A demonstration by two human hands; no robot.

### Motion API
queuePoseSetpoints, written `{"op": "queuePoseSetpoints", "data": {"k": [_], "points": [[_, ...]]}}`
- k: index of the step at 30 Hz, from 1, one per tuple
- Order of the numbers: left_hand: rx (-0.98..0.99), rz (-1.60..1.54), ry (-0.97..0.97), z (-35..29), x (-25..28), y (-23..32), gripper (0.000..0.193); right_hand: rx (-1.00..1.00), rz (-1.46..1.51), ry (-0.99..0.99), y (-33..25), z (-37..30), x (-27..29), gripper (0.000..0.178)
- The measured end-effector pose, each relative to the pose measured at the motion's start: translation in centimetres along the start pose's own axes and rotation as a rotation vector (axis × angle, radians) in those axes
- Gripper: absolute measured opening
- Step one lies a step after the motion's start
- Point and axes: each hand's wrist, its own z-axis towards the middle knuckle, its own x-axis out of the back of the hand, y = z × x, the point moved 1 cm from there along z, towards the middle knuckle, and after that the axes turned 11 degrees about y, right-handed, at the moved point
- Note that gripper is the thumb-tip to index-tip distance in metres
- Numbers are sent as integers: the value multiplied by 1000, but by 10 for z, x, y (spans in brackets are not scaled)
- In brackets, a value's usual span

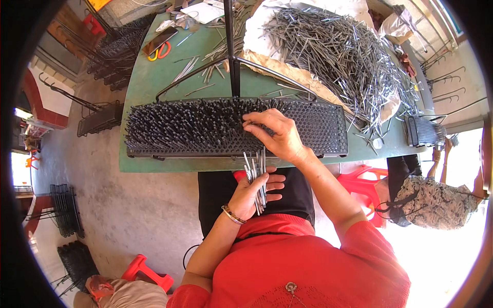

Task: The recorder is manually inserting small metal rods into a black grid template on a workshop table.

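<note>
A long black rack (318, 123) with a perforated face lies on the green table, its hooked frame standing up behind it. Thin metal rods (174, 123) stand upright in its holes across the left and middle, while holes at the right end show bare. Below the rack's front edge, my left hand (251, 191) is closed around a bundle of thin metal rods (255, 174). Over the rack's middle is my right hand (275, 131), thumb and forefinger pinched together at the edge of the filled part. Whatever sits between those fingertips is too small to make out.
A big heap of loose rods (339, 56) lies on brown paper (287, 72) at the back right. Orange-handled scissors (160, 51) and a phone (159, 41) are at the back left. Co-workers sit to the right and lower left, near red stools (362, 187). More racks (100, 118) stand leftward.
</note>
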Motion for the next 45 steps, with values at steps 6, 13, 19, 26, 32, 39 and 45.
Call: {"op": "queuePoseSetpoints", "data": {"k": [6,13,19,26,32,39,45], "points": [[-7,13,1,0,0,0,32,213,-60,10,0,-5,-9,25],[-1,38,-9,-2,-1,0,32,130,-204,200,-1,-16,-13,27],[-40,48,-24,-2,0,1,33,173,-193,98,-13,-9,-7,25],[-189,10,-76,-8,-3,16,35,-407,8,-117,-27,-18,22,26],[-179,17,-138,-8,-4,13,33,-764,325,-182,-28,-26,23,48],[-182,20,-131,-7,-5,8,32,-784,309,-228,-30,-29,23,48],[-186,35,-91,-11,-1,15,36,-846,372,-104,-30,-24,26,33]]}}
